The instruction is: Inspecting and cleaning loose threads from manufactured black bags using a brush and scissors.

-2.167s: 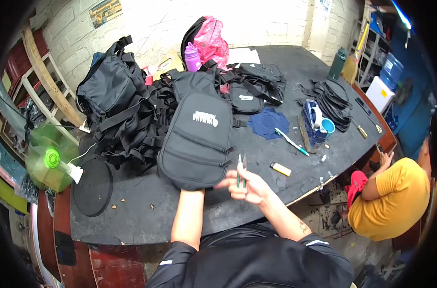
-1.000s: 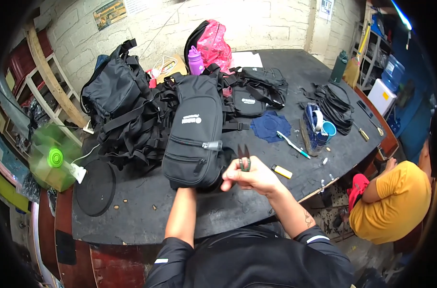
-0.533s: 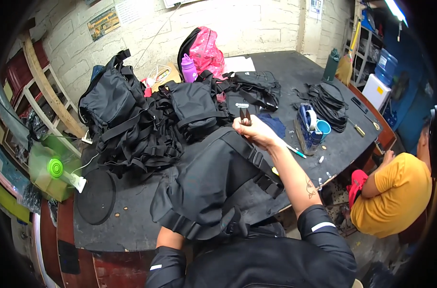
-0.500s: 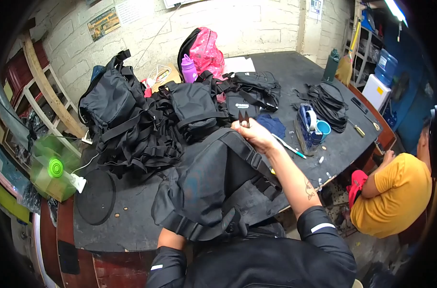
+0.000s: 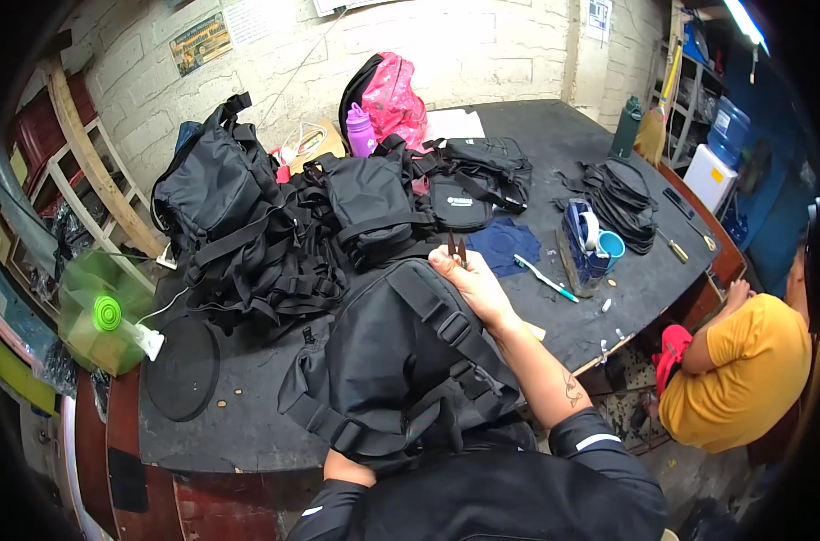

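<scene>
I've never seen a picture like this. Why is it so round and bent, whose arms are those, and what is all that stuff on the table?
There is no machine here. A person wears a wide-angle camera on the head, looking down, so straight edges bend and the person's own arms enter from the bottom. The right hand holds small snips in its fingers, raised over a black bag held close to the body. The left hand is hidden under that bag. On the dark table lie a pile of black bags, a pink bag, a purple bottle, a blue cloth and a blue cup. At the left stands a green fan. At the right sits another person in a yellow shirt.
</scene>
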`<state>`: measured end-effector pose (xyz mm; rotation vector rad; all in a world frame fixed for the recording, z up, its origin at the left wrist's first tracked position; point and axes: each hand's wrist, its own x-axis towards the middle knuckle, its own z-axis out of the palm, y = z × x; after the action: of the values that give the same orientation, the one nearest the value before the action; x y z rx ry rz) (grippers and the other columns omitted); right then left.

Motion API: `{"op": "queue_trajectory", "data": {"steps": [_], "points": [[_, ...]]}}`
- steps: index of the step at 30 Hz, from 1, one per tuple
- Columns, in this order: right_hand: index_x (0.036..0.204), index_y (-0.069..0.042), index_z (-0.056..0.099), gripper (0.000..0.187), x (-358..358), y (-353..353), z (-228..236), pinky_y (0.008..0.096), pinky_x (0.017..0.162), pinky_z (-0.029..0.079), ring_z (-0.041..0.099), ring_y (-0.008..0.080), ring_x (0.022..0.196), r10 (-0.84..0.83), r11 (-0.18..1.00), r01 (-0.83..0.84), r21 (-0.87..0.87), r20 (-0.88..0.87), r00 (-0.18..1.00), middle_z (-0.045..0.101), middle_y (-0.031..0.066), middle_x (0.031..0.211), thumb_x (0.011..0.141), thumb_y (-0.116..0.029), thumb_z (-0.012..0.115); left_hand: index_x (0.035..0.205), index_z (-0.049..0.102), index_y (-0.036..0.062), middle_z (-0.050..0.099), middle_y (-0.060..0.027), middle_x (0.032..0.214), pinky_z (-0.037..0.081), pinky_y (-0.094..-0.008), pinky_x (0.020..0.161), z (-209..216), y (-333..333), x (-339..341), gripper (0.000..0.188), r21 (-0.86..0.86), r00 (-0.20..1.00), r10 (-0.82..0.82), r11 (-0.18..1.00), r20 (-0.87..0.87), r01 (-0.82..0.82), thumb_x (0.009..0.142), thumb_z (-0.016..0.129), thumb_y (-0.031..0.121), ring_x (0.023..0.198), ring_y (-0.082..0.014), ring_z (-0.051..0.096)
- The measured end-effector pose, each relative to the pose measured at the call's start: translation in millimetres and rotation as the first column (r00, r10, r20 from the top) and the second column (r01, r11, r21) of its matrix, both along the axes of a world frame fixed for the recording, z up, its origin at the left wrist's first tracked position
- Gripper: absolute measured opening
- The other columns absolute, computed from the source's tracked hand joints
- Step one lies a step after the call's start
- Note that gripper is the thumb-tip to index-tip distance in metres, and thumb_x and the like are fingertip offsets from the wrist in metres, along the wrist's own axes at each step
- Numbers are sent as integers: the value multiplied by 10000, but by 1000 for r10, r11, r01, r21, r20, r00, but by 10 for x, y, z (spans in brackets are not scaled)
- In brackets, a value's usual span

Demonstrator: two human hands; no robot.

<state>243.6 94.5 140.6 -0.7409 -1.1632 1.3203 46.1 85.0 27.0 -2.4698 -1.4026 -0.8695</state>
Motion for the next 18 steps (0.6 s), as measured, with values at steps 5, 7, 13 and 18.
{"op": "queue_trajectory", "data": {"steps": [5,7,13,18], "points": [[887,-43,609,127,44,-115,39,185,583,355,440,18,662,-391,906,350,238,152,908,530,-52,741,874,-169,593,1245,458,61,468,-127,1251,353,-323,955,-8,-62,-35,450,-5,1000,4,1000,-3,-4,866,468,303,1135,-252,440],[897,-30,631,99,109,-210,48,187,583,361,441,19,656,-340,927,312,209,114,934,543,-43,753,829,-102,635,1238,465,60,475,-127,1241,360,-323,948,-13,-77,-36,445,-8,1000,4,1000,-2,-4,863,474,298,1126,-253,447],[779,-5,596,64,78,-325,119,249,578,403,508,118,639,-596,742,262,618,427,680,540,33,753,745,-4,650,1217,484,55,499,-127,1213,379,-322,928,63,-116,-8,431,-15,1000,-13,1000,-4,13,853,491,285,1098,-254,470],[802,-5,488,47,149,-47,-210,273,581,409,483,166,618,-746,642,389,661,419,518,467,57,692,771,15,517,1200,501,51,518,-128,1189,395,-321,910,152,-78,64,418,-25,999,-33,999,-5,33,846,506,274,1074,-256,489]]}}
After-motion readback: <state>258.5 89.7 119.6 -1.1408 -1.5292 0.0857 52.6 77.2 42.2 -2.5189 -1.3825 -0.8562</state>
